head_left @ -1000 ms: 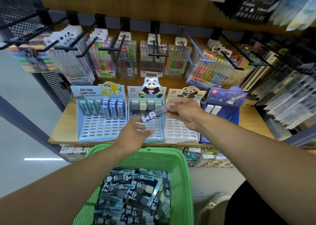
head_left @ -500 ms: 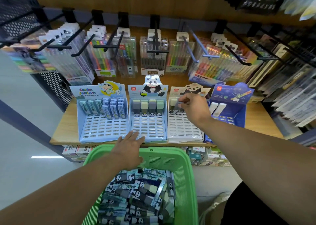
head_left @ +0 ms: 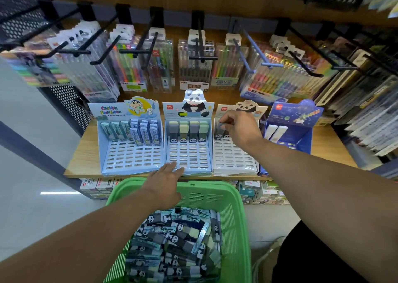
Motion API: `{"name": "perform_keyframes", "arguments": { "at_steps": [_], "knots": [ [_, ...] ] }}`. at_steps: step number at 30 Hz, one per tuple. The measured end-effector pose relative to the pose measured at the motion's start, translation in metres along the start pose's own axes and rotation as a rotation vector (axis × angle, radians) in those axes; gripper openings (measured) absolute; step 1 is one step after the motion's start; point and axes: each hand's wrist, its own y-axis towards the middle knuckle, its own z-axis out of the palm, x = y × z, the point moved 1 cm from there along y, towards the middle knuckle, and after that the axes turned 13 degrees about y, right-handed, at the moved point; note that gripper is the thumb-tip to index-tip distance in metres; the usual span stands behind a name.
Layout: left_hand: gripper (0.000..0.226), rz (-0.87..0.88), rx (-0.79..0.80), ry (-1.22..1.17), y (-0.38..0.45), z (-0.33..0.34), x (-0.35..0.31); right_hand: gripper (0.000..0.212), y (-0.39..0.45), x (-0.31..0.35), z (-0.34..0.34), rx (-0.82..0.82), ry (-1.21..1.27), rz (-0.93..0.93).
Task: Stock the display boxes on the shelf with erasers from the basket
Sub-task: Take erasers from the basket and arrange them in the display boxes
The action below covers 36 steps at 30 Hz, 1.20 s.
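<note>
Several display boxes stand on the wooden shelf (head_left: 81, 160). My right hand (head_left: 241, 130) reaches into the back of the white panda box (head_left: 234, 160) and pinches the top of a grey panda eraser (head_left: 221, 130) standing in its back row. My left hand (head_left: 165, 181) hovers with straight fingers over the front edge of the blue panda box (head_left: 187, 158), above the far rim of the green basket (head_left: 206, 194). The basket holds several wrapped panda erasers (head_left: 178, 246). The light-blue cartoon box (head_left: 129, 153) at the left holds a back row of erasers.
A dark-blue box (head_left: 290, 132) with two white erasers stands at the right. Black hooks (head_left: 202, 41) with hanging pen packs jut out above the boxes. Book spines fill the right side. More stock boxes (head_left: 258, 192) sit below the shelf.
My right hand carried the eraser from above the middle box into the back row of the white panda box. My left hand let go of it and dropped to the basket's far rim.
</note>
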Motion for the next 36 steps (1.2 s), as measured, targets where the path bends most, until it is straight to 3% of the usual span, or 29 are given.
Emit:
{"name": "perform_keyframes", "arguments": {
  "at_steps": [9,18,26,29,34,36],
  "knots": [
    [0.084,0.002,-0.002,-0.032,-0.001,0.0,0.0,0.012,0.002,-0.002,-0.005,0.027,-0.015,0.041],
    [0.085,-0.01,0.002,-0.044,-0.001,0.0,-0.003,0.032,0.007,-0.012,0.006,0.036,-0.187,0.071],
    [0.084,-0.053,-0.051,0.07,-0.002,0.004,-0.004,0.037,0.0,-0.006,0.007,0.052,-0.262,0.124],
    [0.075,-0.087,-0.111,0.028,-0.004,0.004,-0.005,0.047,-0.004,-0.003,0.004,0.082,-0.3,0.109],
    [0.046,-0.306,-0.418,-0.113,-0.01,-0.001,0.001,0.046,-0.008,-0.001,0.002,0.093,-0.324,0.109],
    [0.052,-0.35,-0.363,-0.115,-0.008,0.0,0.006,0.045,-0.008,-0.004,0.003,0.102,-0.331,0.122]
  ]
}}
